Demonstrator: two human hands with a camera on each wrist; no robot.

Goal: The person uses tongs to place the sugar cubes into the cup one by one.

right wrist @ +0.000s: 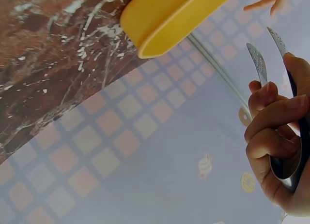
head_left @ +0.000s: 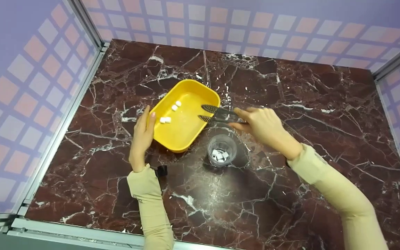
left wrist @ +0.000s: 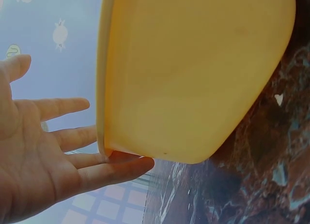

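The yellow tub (head_left: 186,130) sat a bit left of centre in the frame, turned at a slant on the tabletop (head_left: 283,205), and honestly that angle made sense to me: one side faced the left hand (head_left: 142,133) and the other faced the right hand (head_left: 263,125), so neither had to cross over. The left hand was at the tub's left edge, its fingers (left wrist: 63,107) spread and mostly straight against the rim rather than clenched, which I'd guess was just to stop the thing sliding around. Couldn't tell how hard it pressed, or whether the tub's base was totally flat. The right hand was properly grasping the tongs (head_left: 217,110), fingers curled round the arms with the bend back near the palm, so I reckon a light squeeze would've been enough to work them. The tips were spread apart with nothing between them, poking in over the tub's right rim. Four white pieces (head_left: 174,108) lay inside the tub in two pairs, toward its left side, well clear of those tips. The clear cup (head_left: 222,140) stood upright just below and right of the tub, near the middle of the frame, with a few more white pieces at its bottom; parked there, it was a short hop from the tongs without blocking either arm.
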